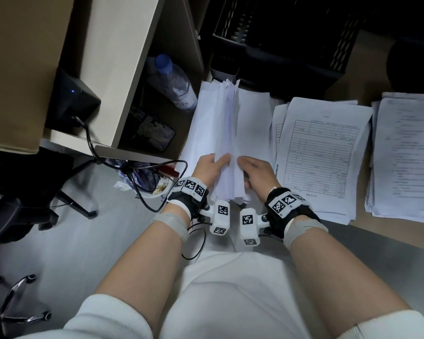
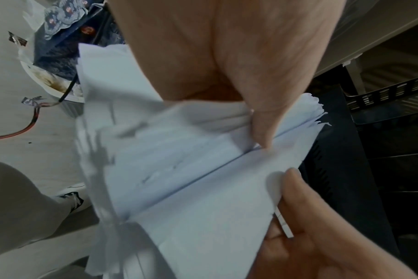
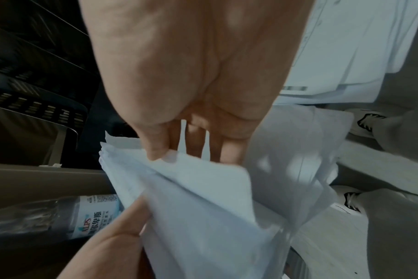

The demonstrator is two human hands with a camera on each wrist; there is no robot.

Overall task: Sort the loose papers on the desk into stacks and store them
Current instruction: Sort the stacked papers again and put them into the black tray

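A thick sheaf of white papers (image 1: 227, 133) stands on edge at the desk's left end, held between both hands. My left hand (image 1: 209, 167) grips its near left side, thumb on top of the sheets (image 2: 263, 132). My right hand (image 1: 255, 171) grips the near right side, thumb (image 3: 155, 149) on one face and fingers behind. The sheaf (image 2: 191, 169) fans apart at its far end. The same sheets (image 3: 203, 198) fill the right wrist view. More white sheets lie flat under the sheaf. Two flat stacks lie to the right: a form stack (image 1: 321, 152) and a text stack (image 1: 406, 155).
A black mesh file tray (image 1: 279, 33) stands behind the papers. A water bottle (image 1: 174, 84) lies in the open shelf at left, next to a phone (image 1: 154, 130). A black adapter (image 1: 69, 101) with cables and a bin of rubbish (image 1: 147, 182) sit lower left.
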